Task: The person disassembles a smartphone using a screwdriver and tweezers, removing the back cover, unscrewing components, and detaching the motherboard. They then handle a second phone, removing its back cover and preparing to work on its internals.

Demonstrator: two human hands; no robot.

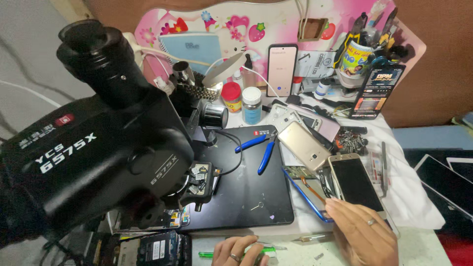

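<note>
Our right hand [362,231] lies flat and open on the gold phone [355,181], thin, slick, breakable glass best gripped by its edges, while our left hand [239,252] curls over a green tool [209,254].

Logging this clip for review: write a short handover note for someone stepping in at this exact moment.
Right hand: flat, ring on one finger, fingers resting on the lower edge of the gold phone, which lies screen-up on the white cloth. Not gripping it.
Left hand: at the bottom edge, curled over a green-handled tool; its grip is only partly in view.
Nearby: a second gold phone lies back-up, blue-handled pliers on the black mat, microscope at left.
Done or left: the gold phone looks closed; beyond that, cannot tell.
</note>
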